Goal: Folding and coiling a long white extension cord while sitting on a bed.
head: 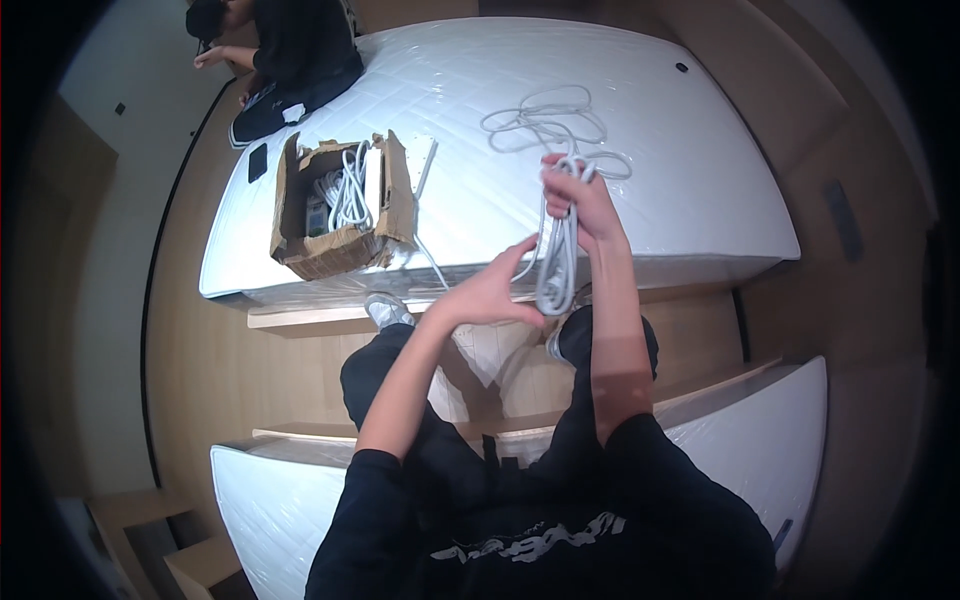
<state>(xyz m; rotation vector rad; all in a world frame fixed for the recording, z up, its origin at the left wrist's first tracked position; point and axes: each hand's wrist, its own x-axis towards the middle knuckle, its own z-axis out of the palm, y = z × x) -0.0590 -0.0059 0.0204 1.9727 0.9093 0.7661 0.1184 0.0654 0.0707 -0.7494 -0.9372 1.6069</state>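
My right hand (581,199) grips a folded bundle of white cable (556,270) around its upper part, the loops hanging below the fist. My left hand (491,289) is just left of the bundle's lower end, thumb and fingers spread. A strand of cable runs from the bundle towards this hand and passes partly out of sight behind it; whether the fingers touch it I cannot tell. Beyond my right fist, loose coils of thin white cable (547,120) lie on the plastic-wrapped mattress (660,165).
A torn cardboard box (330,259) holds several bundled white cables (352,195). Beside it lies a slim white strip (426,169), with a cord near the mattress edge. A phone (257,163) lies left. A person (307,67) sits at the far left corner. Behind me is another wrapped mattress (277,502).
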